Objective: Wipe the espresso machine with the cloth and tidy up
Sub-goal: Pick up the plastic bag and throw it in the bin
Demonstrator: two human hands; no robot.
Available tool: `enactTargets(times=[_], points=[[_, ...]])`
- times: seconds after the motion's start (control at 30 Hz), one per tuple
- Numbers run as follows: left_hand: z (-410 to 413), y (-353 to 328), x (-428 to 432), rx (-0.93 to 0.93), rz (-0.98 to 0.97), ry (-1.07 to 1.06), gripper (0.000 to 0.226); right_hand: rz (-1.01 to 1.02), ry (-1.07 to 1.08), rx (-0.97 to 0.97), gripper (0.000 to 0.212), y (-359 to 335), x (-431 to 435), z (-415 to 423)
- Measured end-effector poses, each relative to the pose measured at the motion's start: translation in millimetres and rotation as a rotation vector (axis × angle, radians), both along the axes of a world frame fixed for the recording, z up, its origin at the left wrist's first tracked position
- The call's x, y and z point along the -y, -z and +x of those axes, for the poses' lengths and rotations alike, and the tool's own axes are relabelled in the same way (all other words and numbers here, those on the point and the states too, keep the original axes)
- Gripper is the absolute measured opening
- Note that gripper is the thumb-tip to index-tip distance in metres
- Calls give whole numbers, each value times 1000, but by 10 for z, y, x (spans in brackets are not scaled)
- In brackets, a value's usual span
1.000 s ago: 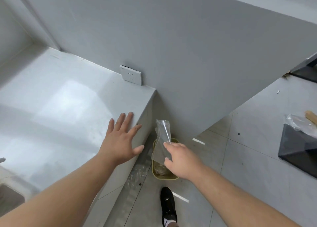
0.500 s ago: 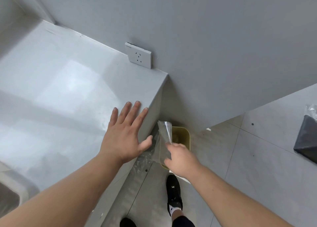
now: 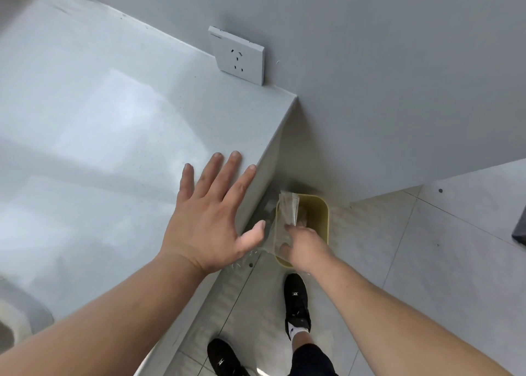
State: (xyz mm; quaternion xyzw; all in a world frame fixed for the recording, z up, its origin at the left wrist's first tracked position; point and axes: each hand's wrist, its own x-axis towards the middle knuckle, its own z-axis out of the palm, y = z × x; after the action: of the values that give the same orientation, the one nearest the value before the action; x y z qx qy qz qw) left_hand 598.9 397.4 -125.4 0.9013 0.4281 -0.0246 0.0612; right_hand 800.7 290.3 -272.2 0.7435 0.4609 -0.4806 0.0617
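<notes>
My right hand (image 3: 303,244) pinches a clear plastic bag (image 3: 288,211) and holds it over the mouth of a small yellow waste bin (image 3: 323,219) on the floor beside the counter. The bag stands up from my fingers, its lower part inside the bin's rim. My left hand (image 3: 212,216) lies flat with spread fingers on the white countertop (image 3: 113,125), close to its right edge. Neither the espresso machine nor a cloth is in view.
A white wall socket (image 3: 237,55) sits on the grey wall at the counter's back corner. A sink's rim (image 3: 14,316) shows at the lower left. My two black shoes (image 3: 296,301) stand on the grey tiled floor. A dark object (image 3: 519,230) lies at the right edge.
My right hand has lowered the bag further down into the bin. My view has tilted downward and closer. My left hand has stayed flat on the counter edge.
</notes>
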Motion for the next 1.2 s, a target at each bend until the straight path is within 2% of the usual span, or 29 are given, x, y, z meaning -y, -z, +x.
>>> enactTargets(times=[0.13, 0.3, 0.6, 0.77, 1.2], points=[[-5, -11, 2, 9, 5, 5, 92, -29, 6, -9, 60, 187, 9, -30], [1, -11, -1, 23, 8, 5, 92, -57, 4, 2, 69, 380, 60, -18], [3, 3, -3, 15, 9, 7, 94, -92, -26, 14, 71, 669, 37, 47], [-12, 25, 3, 42, 29, 9, 92, -134, -11, 21, 64, 824, 29, 29], [-1, 32, 5, 56, 27, 4, 89, -178, -58, 56, 62, 1103, -9, 108]])
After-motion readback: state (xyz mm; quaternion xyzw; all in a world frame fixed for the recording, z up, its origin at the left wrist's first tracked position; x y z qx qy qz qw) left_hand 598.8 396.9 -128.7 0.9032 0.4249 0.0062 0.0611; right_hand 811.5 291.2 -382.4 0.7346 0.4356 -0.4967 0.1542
